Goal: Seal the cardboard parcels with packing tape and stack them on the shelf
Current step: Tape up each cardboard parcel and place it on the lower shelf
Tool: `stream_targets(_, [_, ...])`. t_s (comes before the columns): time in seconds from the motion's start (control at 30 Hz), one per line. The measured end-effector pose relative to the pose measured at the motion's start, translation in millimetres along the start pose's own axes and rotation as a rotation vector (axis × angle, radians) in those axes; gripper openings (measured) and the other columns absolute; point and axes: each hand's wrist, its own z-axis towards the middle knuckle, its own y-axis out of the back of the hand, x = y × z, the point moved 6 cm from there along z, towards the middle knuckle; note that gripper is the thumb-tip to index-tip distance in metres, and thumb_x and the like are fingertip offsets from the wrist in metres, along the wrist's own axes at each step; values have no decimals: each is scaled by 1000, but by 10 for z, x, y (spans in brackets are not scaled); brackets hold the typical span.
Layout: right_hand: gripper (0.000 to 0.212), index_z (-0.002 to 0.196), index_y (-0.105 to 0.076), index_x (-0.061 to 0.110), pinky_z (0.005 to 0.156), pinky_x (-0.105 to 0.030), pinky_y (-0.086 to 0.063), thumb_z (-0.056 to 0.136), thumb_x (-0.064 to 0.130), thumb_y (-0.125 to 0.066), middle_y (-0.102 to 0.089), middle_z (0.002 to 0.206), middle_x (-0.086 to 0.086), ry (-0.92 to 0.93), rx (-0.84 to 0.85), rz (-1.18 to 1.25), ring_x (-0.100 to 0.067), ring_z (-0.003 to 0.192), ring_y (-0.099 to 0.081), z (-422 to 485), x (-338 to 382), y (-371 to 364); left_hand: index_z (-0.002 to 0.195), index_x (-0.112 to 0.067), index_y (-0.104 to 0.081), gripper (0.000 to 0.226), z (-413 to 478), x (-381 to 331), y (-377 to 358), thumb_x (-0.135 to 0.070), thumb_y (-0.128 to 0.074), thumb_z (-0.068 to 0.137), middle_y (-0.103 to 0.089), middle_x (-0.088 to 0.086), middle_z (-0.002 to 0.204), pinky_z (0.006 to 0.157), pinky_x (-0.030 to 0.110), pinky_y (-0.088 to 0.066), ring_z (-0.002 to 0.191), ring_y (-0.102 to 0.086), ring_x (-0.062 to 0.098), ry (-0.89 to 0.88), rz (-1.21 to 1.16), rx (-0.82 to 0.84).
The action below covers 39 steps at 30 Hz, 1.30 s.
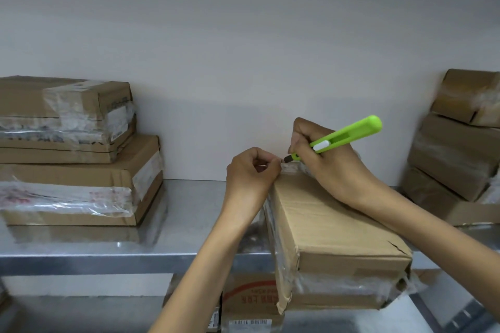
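Right hand (324,162) grips green utility knife (345,138), blade at the clear tape (290,168) that the left hand (253,170) pinches, hands almost touching, at far end of cardboard parcel (332,227). Parcel lies on metal shelf (108,249), near end overhanging, sides already taped. Likely the last cut, then stacking beside the taped left stack (67,149).

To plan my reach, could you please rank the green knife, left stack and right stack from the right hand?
1. Green knife, held in the right hand.
2. Right stack, on the right side.
3. Left stack, at the far left.
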Motion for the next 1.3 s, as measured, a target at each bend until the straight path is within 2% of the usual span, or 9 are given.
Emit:
stream_targets(0.27, [18, 79, -47, 7, 57, -7, -32, 96, 14, -45, -60, 75, -11, -15, 62, -160, -19, 71, -45, -26, 0, -54, 75, -15, -67, 11, -1, 42, -3, -12, -66, 85, -71, -4, 76, 66, 18, -48, 71, -64, 5, 2, -33, -20])
stream_targets(0.43, [27, 66, -46, 6, 51, -19, -31, 94, 7, -43, -52, 55, 2, -125, -86, 203, -6, 50, -43, 52, -121, 44, 75, -20, -67, 15, 16, 29, -5, -12, -65, 87, -72, -8, 82, 70, 17, -51, 78, -66, 5, -9, -16, 12])
stream_targets(0.57, [25, 72, -49, 4, 44, -23, -27, 97, 6, -42, -39, 47, -1, -111, -328, 451, -13, 45, -32, 46, -194, 351, 75, -23, -69, 17, 56, 7, 3, -11, -65, 87, -71, -14, 81, 74, 15, -50, 82, -65, 3, -24, 16, 57])
stream_targets(0.7, [10, 87, -52, 15, 49, -22, -37, 96, 18, -54, -56, 57, -1, 25, -362, 25, -13, 50, -49, -139, -403, 844, 82, -16, -74, 11, 96, 2, -5, -11, -65, 87, -74, -10, 87, 79, 20, -53, 84, -67, 4, -15, 3, 92])
stream_targets(0.87, [36, 85, -48, 25, 52, -34, -45, 75, 6, -77, -51, 67, 1, -68, -10, -702, -16, 61, -48, -507, -1317, 696, 86, -16, -76, 10, 161, 0, -2, -14, -67, 88, -75, -6, 90, 86, 28, -52, 88, -68, 8, 22, 0, 135])
stream_targets(0.97, [45, 91, -53, 21, 55, -36, -44, 61, -5, -75, -50, 84, 1, -80, 130, -737, -20, 79, -49, -732, -1572, 451, 89, -18, -75, 11, 171, 7, -8, -12, -65, 89, -75, -4, 92, 85, 26, -52, 90, -67, 10, 49, -26, 151])
stream_targets(1.13, [26, 92, -58, 21, 61, -35, -47, 70, 8, -62, -53, 86, 0, -79, 177, -704, -23, 83, -54, -811, -1618, 283, 99, -13, -73, 15, 152, 14, -42, -7, -60, 92, -74, 0, 94, 76, 16, -50, 86, -64, 5, 77, -59, 170])
stream_targets(1.2, [39, 108, -64, 18, 72, -36, -46, 76, -3, -58, -60, 97, -5, -146, 191, -652, -28, 94, -58, -798, -1639, 317, 101, -14, -72, 17, 134, 38, -60, -8, -58, 94, -73, 1, 98, 77, 16, -49, 88, -62, 6, 125, -86, 174])
stream_targets(1.3, [39, 107, -69, 16, 72, -40, -50, 83, -12, -55, -67, 94, -8, -121, -128, -491, -32, 89, -63, -625, -1208, 688, 107, -19, -70, 18, 95, 90, -108, -15, -57, 95, -70, 2, 106, 82, 22, -47, 93, -60, 10, 220, -140, 183])
